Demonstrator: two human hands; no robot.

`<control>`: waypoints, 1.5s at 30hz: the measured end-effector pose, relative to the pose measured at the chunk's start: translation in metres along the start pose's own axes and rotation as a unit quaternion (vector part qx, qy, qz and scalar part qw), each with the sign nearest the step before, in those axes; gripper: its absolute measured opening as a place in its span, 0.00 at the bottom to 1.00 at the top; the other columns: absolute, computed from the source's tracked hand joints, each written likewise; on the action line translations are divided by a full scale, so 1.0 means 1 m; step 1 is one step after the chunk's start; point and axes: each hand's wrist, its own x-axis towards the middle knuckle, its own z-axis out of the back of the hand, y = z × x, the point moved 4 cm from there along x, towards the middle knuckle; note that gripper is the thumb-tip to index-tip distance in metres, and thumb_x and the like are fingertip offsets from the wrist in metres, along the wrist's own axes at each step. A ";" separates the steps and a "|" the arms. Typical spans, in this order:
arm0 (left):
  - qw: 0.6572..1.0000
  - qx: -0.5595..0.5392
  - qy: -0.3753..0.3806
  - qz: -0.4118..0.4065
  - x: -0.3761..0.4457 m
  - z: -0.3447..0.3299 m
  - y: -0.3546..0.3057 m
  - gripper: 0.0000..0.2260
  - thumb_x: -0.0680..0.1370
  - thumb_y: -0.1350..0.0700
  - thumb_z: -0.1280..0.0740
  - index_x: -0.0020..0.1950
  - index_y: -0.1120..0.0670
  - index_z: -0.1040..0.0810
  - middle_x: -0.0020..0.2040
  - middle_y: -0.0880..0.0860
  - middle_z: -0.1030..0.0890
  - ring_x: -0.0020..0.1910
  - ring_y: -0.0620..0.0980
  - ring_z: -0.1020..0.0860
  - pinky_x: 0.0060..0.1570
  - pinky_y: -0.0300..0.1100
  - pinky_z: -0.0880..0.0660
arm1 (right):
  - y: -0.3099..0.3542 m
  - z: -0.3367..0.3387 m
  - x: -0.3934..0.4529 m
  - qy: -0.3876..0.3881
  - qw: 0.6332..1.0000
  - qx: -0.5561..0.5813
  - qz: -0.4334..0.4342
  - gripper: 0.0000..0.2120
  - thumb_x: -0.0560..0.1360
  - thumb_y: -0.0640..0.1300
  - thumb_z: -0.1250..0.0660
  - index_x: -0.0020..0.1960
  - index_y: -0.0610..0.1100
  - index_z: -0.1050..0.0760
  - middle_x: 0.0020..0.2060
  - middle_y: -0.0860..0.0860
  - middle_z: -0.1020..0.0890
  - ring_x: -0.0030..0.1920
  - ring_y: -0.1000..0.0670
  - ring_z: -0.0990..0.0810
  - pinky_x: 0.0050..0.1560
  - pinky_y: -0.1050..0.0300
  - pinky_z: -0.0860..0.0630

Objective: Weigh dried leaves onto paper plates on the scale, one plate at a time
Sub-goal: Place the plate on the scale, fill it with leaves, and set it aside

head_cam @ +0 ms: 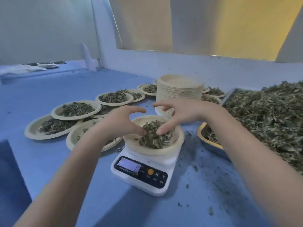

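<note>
Plate on scale (pixel 178 141): paper plate sits on the white scale (pixel 142 174), a loose heap of dried leaves (pixel 155 136) in its middle.
Left hand (pixel 121 122): I see fingers curled, thumb tip down on the heap's left edge; a pinch or a mere touch, I cannot tell.
Right hand (pixel 182 112): fingers spread and bent, thumb tip on the heap's right side.
Handling, leaves: I judge them very light, brittle, apt to crumble and scatter; take small pinches from the heap's top.
Handling, plate: thin, flexible; I would lift by opposite rims, level.
Supply: metal tray (pixel 229 95) of leaves at right.
Readout: display too blurred to read.
</note>
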 end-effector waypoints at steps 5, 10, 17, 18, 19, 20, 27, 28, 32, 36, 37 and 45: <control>0.988 -0.083 -0.128 -0.018 0.005 -0.011 0.020 0.17 0.73 0.58 0.32 0.59 0.40 0.24 0.62 0.41 0.25 0.55 0.44 0.26 0.47 0.40 0.32 | 0.000 0.003 0.003 -0.133 0.988 0.069 0.038 0.33 0.66 0.65 0.30 0.69 0.65 0.35 0.60 0.59 0.27 0.54 0.63 0.31 0.49 0.66 0.36; 0.944 -0.204 -0.257 -0.022 0.003 -0.021 0.030 0.13 0.73 0.61 0.35 0.49 0.43 0.20 0.48 0.37 0.20 0.48 0.38 0.24 0.49 0.39 0.28 | 0.003 -0.008 0.006 -0.200 0.975 0.086 0.052 0.22 0.70 0.63 0.32 0.62 0.63 0.28 0.55 0.59 0.23 0.53 0.59 0.24 0.50 0.62 0.32; 0.911 -0.265 -0.314 -0.023 -0.012 -0.018 0.049 0.10 0.74 0.60 0.34 0.46 0.46 0.18 0.39 0.42 0.20 0.36 0.40 0.25 0.38 0.31 0.29 | 0.007 -0.003 0.001 -0.226 0.968 0.092 0.054 0.13 0.71 0.59 0.31 0.55 0.61 0.22 0.53 0.58 0.19 0.51 0.59 0.22 0.54 0.60 0.28; 0.911 -0.265 -0.315 -0.021 -0.014 -0.018 0.051 0.09 0.74 0.60 0.34 0.46 0.46 0.18 0.38 0.42 0.20 0.34 0.40 0.27 0.37 0.30 0.30 | 0.006 -0.002 0.000 -0.228 0.968 0.089 0.053 0.13 0.71 0.59 0.31 0.54 0.60 0.22 0.53 0.58 0.19 0.50 0.59 0.22 0.55 0.60 0.27; 0.911 -0.263 -0.316 -0.019 -0.015 -0.018 0.053 0.10 0.74 0.61 0.34 0.46 0.46 0.18 0.38 0.43 0.21 0.33 0.40 0.28 0.36 0.30 0.31 | 0.006 -0.001 -0.001 -0.228 0.969 0.083 0.049 0.13 0.71 0.59 0.31 0.54 0.60 0.22 0.52 0.58 0.19 0.50 0.60 0.21 0.56 0.60 0.27; 0.913 -0.259 -0.316 -0.016 -0.015 -0.018 0.054 0.10 0.74 0.61 0.34 0.45 0.46 0.18 0.37 0.43 0.21 0.32 0.40 0.28 0.36 0.30 0.32 | 0.006 0.000 -0.003 -0.227 0.970 0.079 0.046 0.13 0.71 0.59 0.30 0.54 0.59 0.21 0.52 0.58 0.19 0.50 0.60 0.21 0.56 0.59 0.27; 0.928 -0.230 -0.293 0.001 -0.011 -0.023 0.057 0.09 0.73 0.60 0.34 0.48 0.47 0.20 0.40 0.43 0.22 0.31 0.38 0.29 0.36 0.30 0.33 | 0.001 0.001 -0.009 -0.188 0.980 0.058 0.030 0.13 0.71 0.58 0.30 0.55 0.58 0.21 0.49 0.60 0.19 0.49 0.64 0.22 0.47 0.71 0.30; 0.932 -0.219 -0.290 0.005 -0.011 -0.024 0.057 0.09 0.73 0.59 0.34 0.49 0.47 0.20 0.41 0.44 0.22 0.32 0.38 0.28 0.37 0.31 0.33 | 0.001 0.000 -0.009 -0.177 0.982 0.053 0.027 0.14 0.71 0.59 0.30 0.55 0.59 0.21 0.49 0.61 0.19 0.49 0.65 0.22 0.46 0.72 0.31; 0.935 -0.210 -0.284 0.017 -0.010 -0.025 0.059 0.10 0.72 0.58 0.33 0.50 0.46 0.20 0.44 0.45 0.21 0.34 0.39 0.27 0.38 0.33 0.33 | 0.002 -0.004 -0.009 -0.161 0.985 0.053 0.028 0.14 0.71 0.59 0.30 0.55 0.59 0.21 0.47 0.62 0.19 0.48 0.64 0.22 0.47 0.71 0.30; 0.936 -0.194 -0.293 0.010 -0.014 -0.023 0.053 0.10 0.73 0.59 0.34 0.51 0.47 0.20 0.45 0.45 0.22 0.39 0.45 0.26 0.43 0.41 0.30 | 0.003 -0.006 -0.008 -0.154 0.987 0.032 0.021 0.16 0.72 0.61 0.33 0.59 0.60 0.23 0.50 0.61 0.21 0.51 0.60 0.23 0.47 0.65 0.31; 0.935 -0.169 -0.310 -0.002 -0.016 -0.022 0.048 0.10 0.73 0.59 0.34 0.51 0.48 0.20 0.45 0.45 0.23 0.41 0.46 0.26 0.45 0.43 0.28 | -0.001 -0.003 -0.010 -0.170 0.985 0.036 0.017 0.15 0.73 0.60 0.34 0.59 0.60 0.23 0.49 0.61 0.21 0.50 0.60 0.23 0.45 0.68 0.31; 0.939 0.015 -0.229 -0.255 -0.011 -0.062 -0.077 0.12 0.75 0.61 0.35 0.57 0.56 0.21 0.51 0.53 0.23 0.54 0.52 0.29 0.51 0.39 0.34 | -0.031 0.007 -0.048 -0.171 0.984 0.050 0.000 0.09 0.75 0.49 0.32 0.52 0.62 0.21 0.43 0.61 0.19 0.44 0.64 0.23 0.39 0.72 0.32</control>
